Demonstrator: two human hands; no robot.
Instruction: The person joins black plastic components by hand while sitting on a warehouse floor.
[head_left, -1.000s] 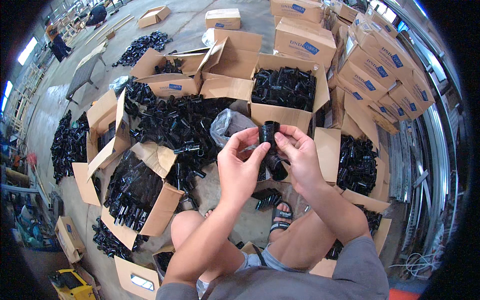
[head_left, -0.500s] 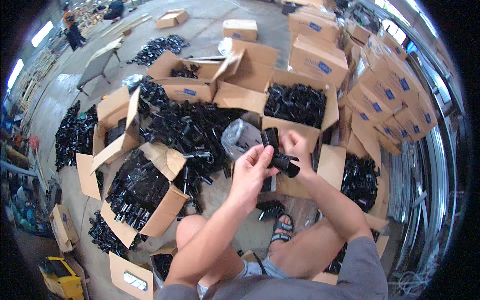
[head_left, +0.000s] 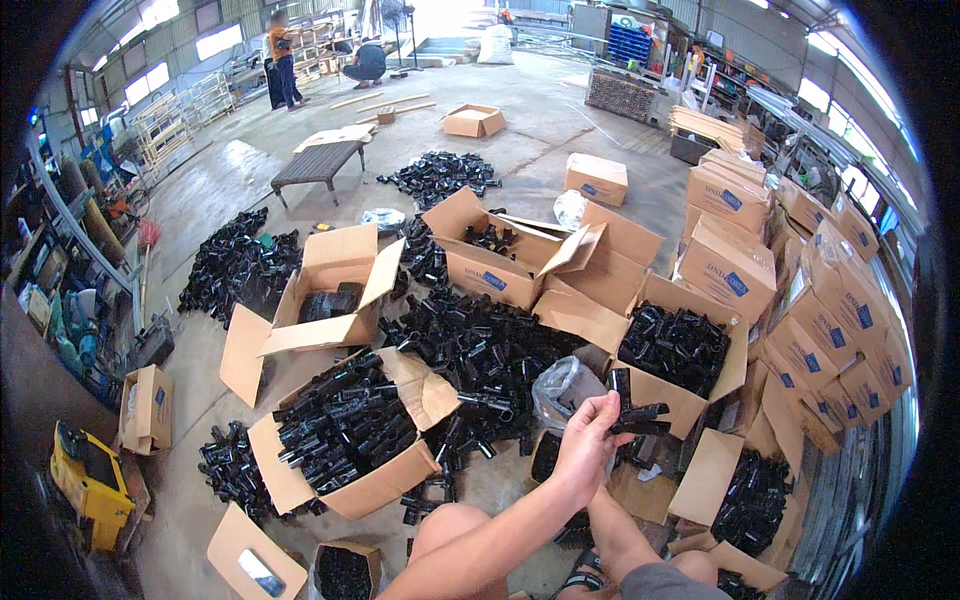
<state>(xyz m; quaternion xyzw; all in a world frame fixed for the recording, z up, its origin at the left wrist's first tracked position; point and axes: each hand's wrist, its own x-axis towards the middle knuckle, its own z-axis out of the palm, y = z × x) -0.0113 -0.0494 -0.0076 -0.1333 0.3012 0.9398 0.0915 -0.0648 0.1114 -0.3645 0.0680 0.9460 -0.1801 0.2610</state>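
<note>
grey concrete floor (head_left: 530, 170) runs back through a wide, bright workshop, with a dark slatted bench (head_left: 318, 168) standing on it and closed brown cardboard boxes (head_left: 728, 265) stacked up on the right. nearer to you lies a loose heap of short black tubular fittings (head_left: 470, 335), with a brown cardboard carton with open flaps (head_left: 380, 485) full of more such pieces on your left, and a second open brown cardboard carton (head_left: 655, 388) of them ahead on the right. your bare left hand (head_left: 590, 435) is closed in a pinch, thumb and fingers together on one glossy black branched tube fitting (head_left: 648, 412). that piece is raised in front of you, one tube pointing up and others jutting to the right; a crumpled clear plastic bag (head_left: 562, 388) shows just to its left. your bare right hand (head_left: 608, 466) is mostly hidden behind the left, so i cannot tell how far open it is or whether it touches the piece. as i judge it, the step in hand is handling this single fitting, held apart from the heap. any next move seems to call for a secure pinch on the smooth tube, care in sharing the grip between both hands, and room for the jutting ends.
</note>
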